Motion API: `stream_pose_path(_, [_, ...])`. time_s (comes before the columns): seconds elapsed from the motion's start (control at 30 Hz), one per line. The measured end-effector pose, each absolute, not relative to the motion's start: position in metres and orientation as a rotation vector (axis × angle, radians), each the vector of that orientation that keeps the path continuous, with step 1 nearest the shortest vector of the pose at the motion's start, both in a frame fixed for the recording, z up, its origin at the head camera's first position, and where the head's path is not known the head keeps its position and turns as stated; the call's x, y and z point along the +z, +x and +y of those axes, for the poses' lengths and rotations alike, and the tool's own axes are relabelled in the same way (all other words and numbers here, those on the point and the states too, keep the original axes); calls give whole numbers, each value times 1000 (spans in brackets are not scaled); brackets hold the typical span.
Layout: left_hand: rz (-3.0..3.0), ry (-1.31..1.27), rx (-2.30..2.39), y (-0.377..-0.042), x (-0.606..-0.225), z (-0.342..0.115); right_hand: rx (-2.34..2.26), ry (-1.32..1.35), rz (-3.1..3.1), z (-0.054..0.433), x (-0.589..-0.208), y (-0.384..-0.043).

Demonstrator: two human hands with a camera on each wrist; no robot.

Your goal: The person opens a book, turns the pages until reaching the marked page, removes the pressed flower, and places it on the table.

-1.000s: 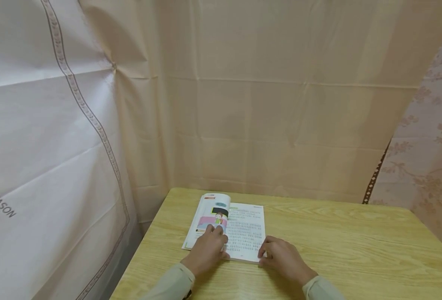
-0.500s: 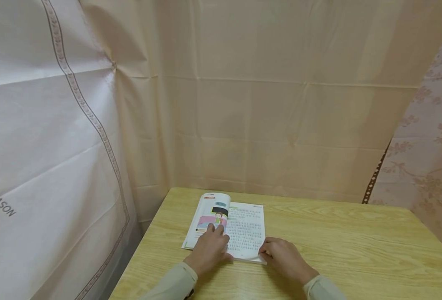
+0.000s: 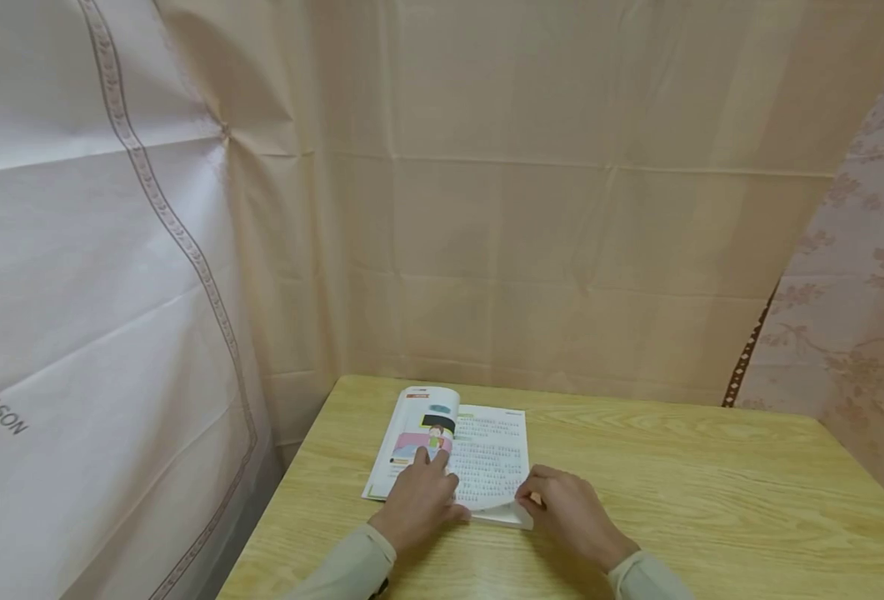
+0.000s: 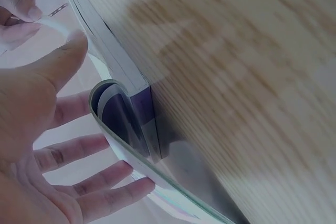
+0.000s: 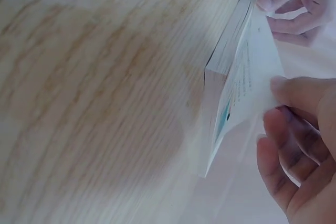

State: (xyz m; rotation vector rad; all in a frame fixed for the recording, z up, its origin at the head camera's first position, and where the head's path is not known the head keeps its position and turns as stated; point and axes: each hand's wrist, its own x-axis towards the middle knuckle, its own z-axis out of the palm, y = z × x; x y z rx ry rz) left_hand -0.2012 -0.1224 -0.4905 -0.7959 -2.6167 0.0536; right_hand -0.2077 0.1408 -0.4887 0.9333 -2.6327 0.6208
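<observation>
An open book (image 3: pixel 491 458) lies on the wooden table, its left side showing a coloured picture and its right side printed text. My left hand (image 3: pixel 421 493) rests with spread fingers on the left page, its thumb by the bottom edge near the spine. In the left wrist view the left-hand pages (image 4: pixel 123 135) bow upward into a curl. My right hand (image 3: pixel 565 510) pinches the lower right corner of a page (image 5: pixel 257 72) between thumb and forefinger. That page is lifted off the thick stack of pages (image 5: pixel 231 40) beneath it, as the right wrist view shows.
The wood-grain table (image 3: pixel 681 483) extends to the right of the book. A beige cloth (image 3: pixel 561 250) hangs behind it, a white printed cloth (image 3: pixel 97 333) at the left and a floral cloth (image 3: pixel 861 333) at the right.
My right hand has taken the page's lower right corner and raised it slightly up and away from the stack. My left hand has stayed on the left page, shifting barely.
</observation>
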Motion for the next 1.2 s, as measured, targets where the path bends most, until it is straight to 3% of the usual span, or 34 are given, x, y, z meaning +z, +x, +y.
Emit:
stream_pose_path(0.33, [-2552,-770,40,-204,-496,-124,682,816,-2579,139,-492,-208])
stream_pose_path(0.73, [-2538,-499,-234,-207,-498,-126,617,1009,-2784,137,-502,-201])
stream_pose_path(1.0, [-2466,-611,-331,-208,-498,-131,606,1000,-2787,138,-502,-202])
stream_pose_path(1.2, [-2512,-610,-111,-208,-499,-135,591,995,-2780,137,-500,-205])
